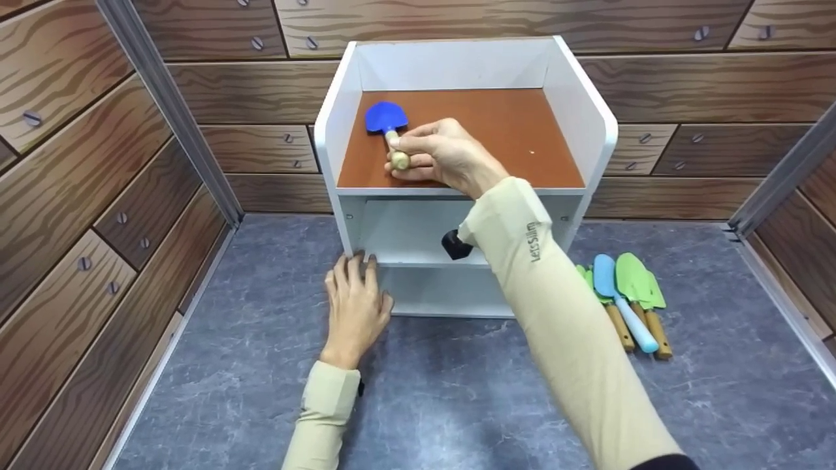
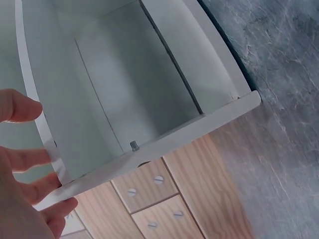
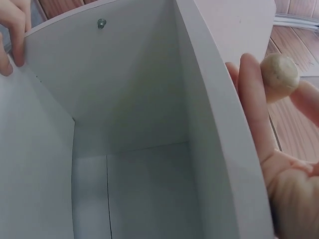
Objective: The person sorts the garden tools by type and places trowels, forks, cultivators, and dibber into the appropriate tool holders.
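The hands are doing different work: the right hand (image 1: 450, 156) is pinching the blue shovel (image 1: 385, 117) by its wooden handle, between thumb and fingers, while the left hand (image 1: 354, 303) is spreading its fingers at the front left edge of the white shelf unit (image 1: 601, 124). The shovel is sitting over the left part of the brown top (image 1: 477, 134), blade pointing away; whether the blade is touching down, I cannot tell.

The rounded handle is offering little to hold — with only fingertips gripping, it could be rolling and letting the blade twist. The blade is also lying near the left side panel, so a small sideways swing could be knocking it there. A hard push on the unit could be sliding it along the counter (image 1: 228, 339), as the left hand is touching, not clasping.

The right forearm is slanting up from the lower right, crossing before the unit; the left is reaching up from below, its thumb standing apart from the fingers.
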Demonstrator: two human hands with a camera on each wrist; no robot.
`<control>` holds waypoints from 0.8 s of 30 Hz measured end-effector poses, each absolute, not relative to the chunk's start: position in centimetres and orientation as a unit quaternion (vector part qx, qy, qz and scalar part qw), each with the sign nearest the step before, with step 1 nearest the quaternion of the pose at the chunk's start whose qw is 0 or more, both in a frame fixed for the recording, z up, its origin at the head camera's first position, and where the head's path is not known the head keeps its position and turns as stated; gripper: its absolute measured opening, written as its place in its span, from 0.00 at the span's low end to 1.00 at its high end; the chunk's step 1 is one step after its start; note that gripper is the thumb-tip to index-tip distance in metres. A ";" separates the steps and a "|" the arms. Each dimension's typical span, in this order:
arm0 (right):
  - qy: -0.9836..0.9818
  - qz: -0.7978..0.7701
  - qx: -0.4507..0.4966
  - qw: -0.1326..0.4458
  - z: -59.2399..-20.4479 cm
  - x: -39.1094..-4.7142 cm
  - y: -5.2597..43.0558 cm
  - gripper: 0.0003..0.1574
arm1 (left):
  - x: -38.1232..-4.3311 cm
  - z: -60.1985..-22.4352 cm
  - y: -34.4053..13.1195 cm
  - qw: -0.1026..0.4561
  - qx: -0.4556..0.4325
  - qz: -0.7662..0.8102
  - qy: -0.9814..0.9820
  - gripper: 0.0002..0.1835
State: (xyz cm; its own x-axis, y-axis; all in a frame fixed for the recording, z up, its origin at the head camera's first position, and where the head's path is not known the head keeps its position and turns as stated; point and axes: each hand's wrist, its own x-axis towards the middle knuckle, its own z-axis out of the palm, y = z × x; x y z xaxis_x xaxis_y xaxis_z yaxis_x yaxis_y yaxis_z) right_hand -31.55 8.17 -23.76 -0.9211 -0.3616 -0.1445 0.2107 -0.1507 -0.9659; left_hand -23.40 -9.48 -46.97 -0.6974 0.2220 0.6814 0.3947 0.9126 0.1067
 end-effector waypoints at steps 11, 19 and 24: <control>0.619 -0.747 -0.108 0.218 -23.9 -31.3 8.9 0.42 | -23.5 -47.3 -9.3 0.352 -0.166 -0.133 -0.912 0.32; 0.648 -0.733 -0.077 0.192 -24.0 -31.4 8.1 0.36 | -23.5 -47.3 -9.5 0.356 -0.166 -0.132 -0.910 0.31; 0.666 -0.720 -0.077 0.178 -24.0 -31.3 7.9 0.35 | -23.4 -47.1 -9.4 0.355 -0.168 -0.138 -0.909 0.30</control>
State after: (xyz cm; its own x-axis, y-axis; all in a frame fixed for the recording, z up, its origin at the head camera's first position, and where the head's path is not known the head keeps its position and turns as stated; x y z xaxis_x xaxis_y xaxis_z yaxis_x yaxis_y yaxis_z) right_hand -31.31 7.90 -24.05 -0.9249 -0.3589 -0.1251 0.1528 -0.0496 -0.9870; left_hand -23.44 -9.42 -47.13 -0.6915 0.2083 0.6917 0.4039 0.9054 0.1311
